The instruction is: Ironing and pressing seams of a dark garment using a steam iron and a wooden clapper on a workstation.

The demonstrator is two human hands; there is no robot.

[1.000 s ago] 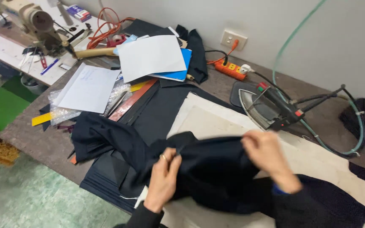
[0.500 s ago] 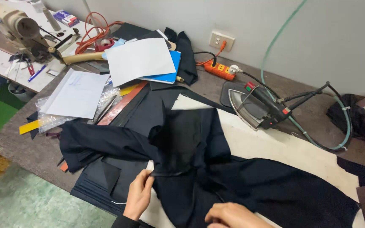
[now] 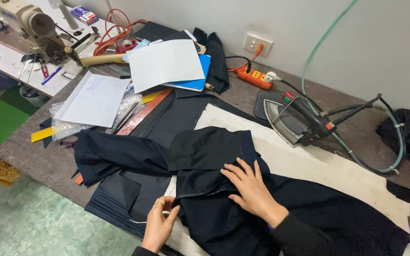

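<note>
Right hand [image 3: 252,189] lying flat, fingers spread, on dark garment [image 3: 205,156]; left hand [image 3: 160,223] pinching its near edge, iron [image 3: 300,121] well apart beyond.

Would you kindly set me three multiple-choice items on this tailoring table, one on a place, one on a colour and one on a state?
1. Where does the black steam iron sit?
A. right of the cream pressing cloth, beyond the hands
B. on the floor
C. on the sewing machine

2. What colour is the power strip by the wall socket?
A. green
B. orange
C. white

3. How does the right hand meet the dark navy garment?
A. lifted clear of it
B. clenched in a fist
C. laid flat, fingers spread

Answers: 1 A, the iron rests on the table at the cloth's far edge; 2 B, its casing is orange; 3 C, the palm presses the fabric while the left hand pinches its edge.
</note>
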